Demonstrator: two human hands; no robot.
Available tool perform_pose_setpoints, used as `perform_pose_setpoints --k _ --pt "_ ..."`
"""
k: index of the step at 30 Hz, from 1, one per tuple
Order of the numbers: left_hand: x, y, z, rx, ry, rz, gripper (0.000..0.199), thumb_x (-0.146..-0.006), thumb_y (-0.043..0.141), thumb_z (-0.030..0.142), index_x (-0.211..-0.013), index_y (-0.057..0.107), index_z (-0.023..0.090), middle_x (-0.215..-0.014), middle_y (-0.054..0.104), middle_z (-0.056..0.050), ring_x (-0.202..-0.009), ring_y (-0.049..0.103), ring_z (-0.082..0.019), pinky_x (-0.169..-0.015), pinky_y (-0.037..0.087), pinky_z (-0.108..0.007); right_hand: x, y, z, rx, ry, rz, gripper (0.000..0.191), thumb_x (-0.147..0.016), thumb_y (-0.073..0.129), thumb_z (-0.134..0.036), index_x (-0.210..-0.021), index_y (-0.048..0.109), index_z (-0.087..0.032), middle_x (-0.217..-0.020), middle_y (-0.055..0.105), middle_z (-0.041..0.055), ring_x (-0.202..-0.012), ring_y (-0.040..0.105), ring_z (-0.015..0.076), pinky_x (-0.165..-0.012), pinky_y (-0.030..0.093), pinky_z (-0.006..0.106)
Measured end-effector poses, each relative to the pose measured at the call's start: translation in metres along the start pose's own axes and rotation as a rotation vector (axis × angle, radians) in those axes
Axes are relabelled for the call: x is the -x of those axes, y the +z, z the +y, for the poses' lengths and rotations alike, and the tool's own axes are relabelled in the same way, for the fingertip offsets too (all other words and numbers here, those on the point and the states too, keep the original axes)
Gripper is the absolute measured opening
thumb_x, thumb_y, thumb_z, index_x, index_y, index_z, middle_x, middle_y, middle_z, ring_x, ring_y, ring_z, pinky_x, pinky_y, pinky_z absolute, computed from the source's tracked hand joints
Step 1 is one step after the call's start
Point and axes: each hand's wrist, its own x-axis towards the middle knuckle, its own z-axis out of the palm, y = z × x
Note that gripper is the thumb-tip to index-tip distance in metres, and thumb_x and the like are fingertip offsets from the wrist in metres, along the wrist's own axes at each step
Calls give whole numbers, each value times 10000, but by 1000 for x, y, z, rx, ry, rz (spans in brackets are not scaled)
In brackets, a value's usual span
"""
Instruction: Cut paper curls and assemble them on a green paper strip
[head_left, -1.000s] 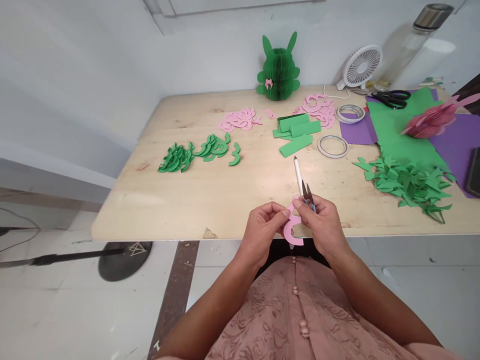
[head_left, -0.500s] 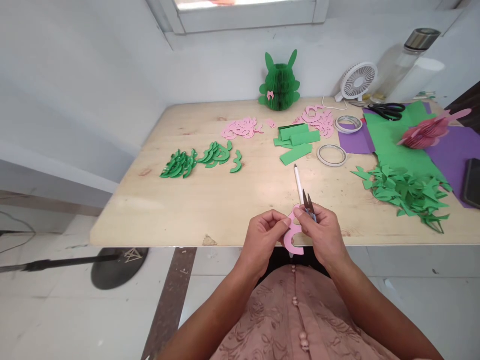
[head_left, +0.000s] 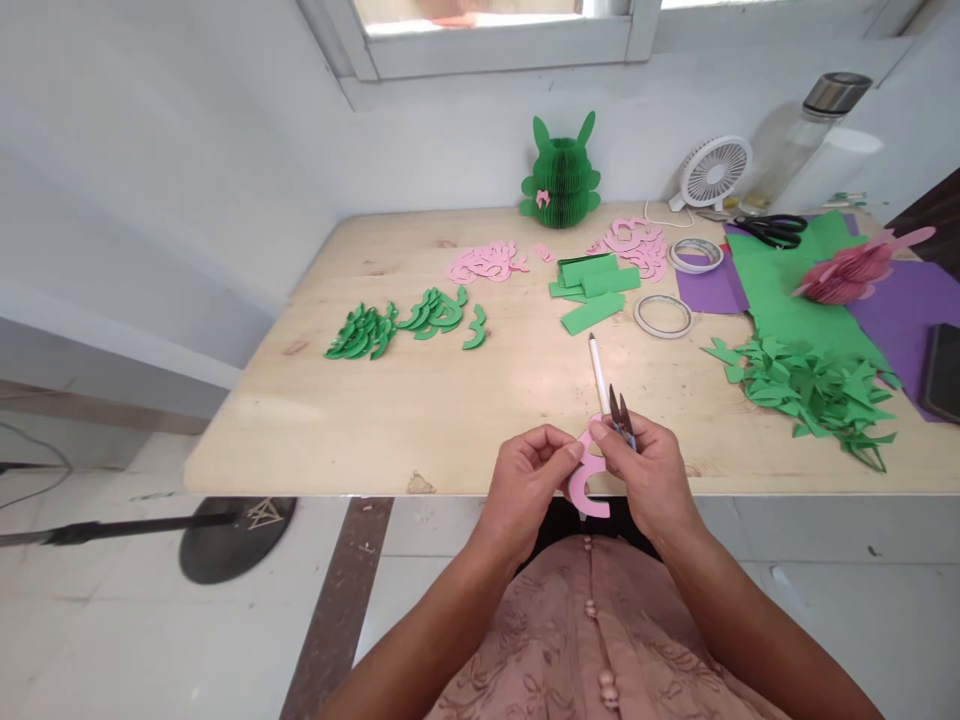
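A curved pink paper piece [head_left: 587, 488] is pinched between both hands at the table's front edge. My left hand [head_left: 531, 478] grips its left side with thumb and fingers. My right hand [head_left: 646, 468] pinches the upper part of the same piece and also holds small scissors [head_left: 622, 414], their dark blades pointing up and slightly parted. Just beyond the hands lies a white pen [head_left: 598, 370], its dark tip pointing away. Green paper strips [head_left: 600, 283] are stacked farther back on the table [head_left: 360, 420].
Green cut pieces [head_left: 362, 332] lie at left, pink ones [head_left: 487, 262] behind. Tape rolls [head_left: 664, 316], green scraps [head_left: 817, 390] and black scissors [head_left: 772, 231] are at right. A green paper rabbit [head_left: 561, 185], a fan [head_left: 715, 172] and a bottle [head_left: 806, 140] stand at the back.
The view has tilted up slightly, so the table items appear a little lower. Both hands keep hold of the pink piece, with hardly any movement.
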Motion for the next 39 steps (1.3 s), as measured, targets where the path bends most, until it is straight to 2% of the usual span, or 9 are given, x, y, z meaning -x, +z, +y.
perform_pose_setpoints --k 11,15,20,39 --pt "2 -2 -2 -1 -7 -16 203 -679 730 301 -685 618 133 -586 587 8 -506 490 -81 -489 402 -190 2 0 2 -16 -41 -1 259 -692 724 -393 -706 619 -157 -529 420 -62 -453 321 65 -380 311 180" --pt "2 -2 -3 -31 53 -4 183 -685 730 295 -698 633 140 -632 605 9 -553 516 -83 -527 414 -187 1 -1 4 16 -85 2 255 -706 717 -384 -697 608 -154 -535 391 -65 -462 284 62 -407 268 196" --pt "2 1 0 -85 102 -2 188 -701 711 293 -646 640 129 -590 597 7 -538 502 -81 -535 409 -193 1 -2 5 27 -82 7 271 -703 713 -396 -701 602 -150 -533 377 -66 -461 263 62 -405 251 206" --pt "1 0 3 -59 14 -4 206 -686 706 298 -626 636 114 -543 586 2 -501 483 -78 -494 396 -193 1 -2 6 33 -101 13 237 -705 717 -367 -682 612 -156 -536 420 -60 -468 304 65 -421 257 202"
